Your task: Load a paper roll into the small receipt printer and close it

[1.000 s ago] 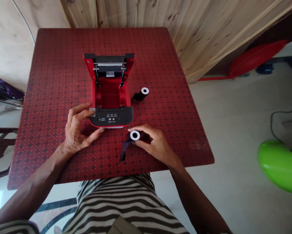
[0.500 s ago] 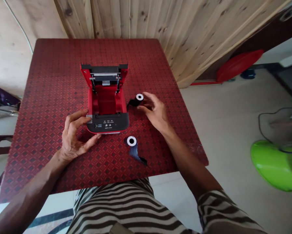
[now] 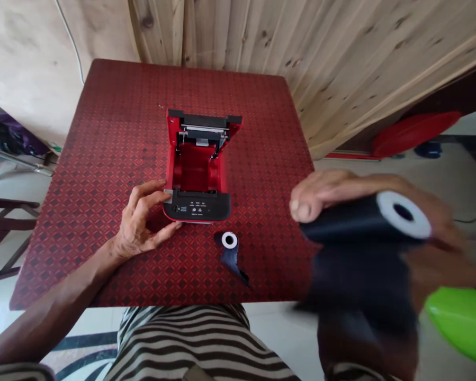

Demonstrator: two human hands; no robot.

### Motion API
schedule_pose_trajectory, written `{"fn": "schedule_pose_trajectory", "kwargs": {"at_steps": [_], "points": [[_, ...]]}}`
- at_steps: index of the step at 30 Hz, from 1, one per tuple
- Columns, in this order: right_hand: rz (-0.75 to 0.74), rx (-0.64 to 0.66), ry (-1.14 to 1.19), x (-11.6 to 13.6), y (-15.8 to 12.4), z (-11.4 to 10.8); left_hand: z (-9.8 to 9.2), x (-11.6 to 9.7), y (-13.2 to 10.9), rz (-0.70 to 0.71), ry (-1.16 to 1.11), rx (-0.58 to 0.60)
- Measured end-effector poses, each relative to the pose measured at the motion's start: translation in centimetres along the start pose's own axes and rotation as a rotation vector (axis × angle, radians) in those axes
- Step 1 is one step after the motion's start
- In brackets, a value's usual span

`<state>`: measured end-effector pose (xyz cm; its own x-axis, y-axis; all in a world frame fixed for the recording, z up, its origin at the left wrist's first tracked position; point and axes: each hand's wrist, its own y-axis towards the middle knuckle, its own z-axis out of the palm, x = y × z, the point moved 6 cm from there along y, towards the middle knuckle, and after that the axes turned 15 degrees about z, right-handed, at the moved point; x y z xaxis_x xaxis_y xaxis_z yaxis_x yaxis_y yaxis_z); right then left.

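Head view, black roll (image 3: 344, 219) inside right grip (image 3: 436, 211), exact contact blurred

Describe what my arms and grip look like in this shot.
Your forearms are bare below striped sleeves in dark and pale bands. Your left grip is ungloved, with no ring or watch showing. Your right grip is ungloved too, but blurred and partly hidden, so finer details can't be made out.

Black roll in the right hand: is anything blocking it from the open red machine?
Nothing visible stands between the held roll and the red machine. The other roll is on the table in front of the machine, outside that straight line.
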<state>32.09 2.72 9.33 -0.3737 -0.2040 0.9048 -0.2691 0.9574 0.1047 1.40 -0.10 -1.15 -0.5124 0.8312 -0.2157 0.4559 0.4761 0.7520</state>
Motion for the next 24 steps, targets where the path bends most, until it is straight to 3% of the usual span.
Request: {"fn": "schedule_pose_trajectory", "kwargs": {"at_steps": [3, 7, 10, 14, 18, 24], "points": [[-0.065, 0.209, -0.22, 2.5, 1.4, 3.5, 0.1, 0.0, -0.1, -0.007, 0.01, 0.009], [-0.117, 0.155, -0.623, 1.4, 5.1, 8.9, 0.1, 0.0, -0.3, -0.019, 0.0, 0.016], [-0.088, 0.143, -0.818, 0.2, 6.7, 11.6, 0.2, 0.0, -0.3, -0.021, -0.019, 0.023], [-0.045, 0.118, -0.955, 0.1, 7.8, 12.8, 0.2, -0.1, -0.3, -0.024, -0.04, 0.018], [0.046, 0.192, -1.056, -0.1, 8.8, 13.4, 0.2, 0.0, -0.3, -0.026, -0.045, 0.027], [0.068, 0.207, -1.018, -0.7, 9.7, 13.7, 0.2, 0.0, -0.5, -0.041, -0.039, 0.042]]}}
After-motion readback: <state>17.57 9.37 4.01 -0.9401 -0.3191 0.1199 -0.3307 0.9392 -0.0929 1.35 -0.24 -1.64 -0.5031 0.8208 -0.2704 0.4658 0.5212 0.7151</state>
